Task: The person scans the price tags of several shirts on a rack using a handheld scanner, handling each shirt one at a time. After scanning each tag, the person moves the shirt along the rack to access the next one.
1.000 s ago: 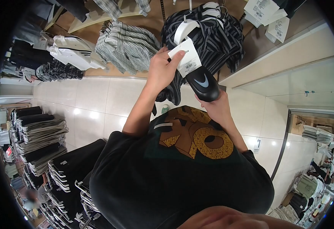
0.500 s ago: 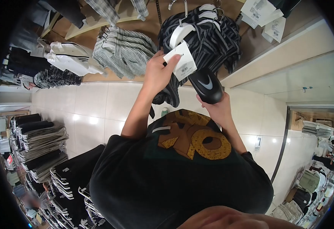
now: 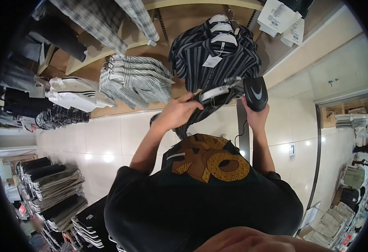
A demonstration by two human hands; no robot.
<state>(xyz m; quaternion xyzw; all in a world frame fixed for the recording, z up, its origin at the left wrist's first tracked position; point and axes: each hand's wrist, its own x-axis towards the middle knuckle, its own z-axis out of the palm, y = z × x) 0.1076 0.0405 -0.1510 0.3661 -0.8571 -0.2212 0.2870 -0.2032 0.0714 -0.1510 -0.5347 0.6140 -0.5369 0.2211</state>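
Two hands are up by the rack. Left hand (image 3: 180, 111) is closed around a hanger (image 3: 214, 91) with a dark striped shirt (image 3: 209, 63). Right hand (image 3: 255, 115) grips a black scanner (image 3: 255, 87) (just beside the hanger).

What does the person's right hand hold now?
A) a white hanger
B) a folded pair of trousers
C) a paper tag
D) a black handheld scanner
D: the right hand grips a black handheld scanner raised beside the dark striped shirts.
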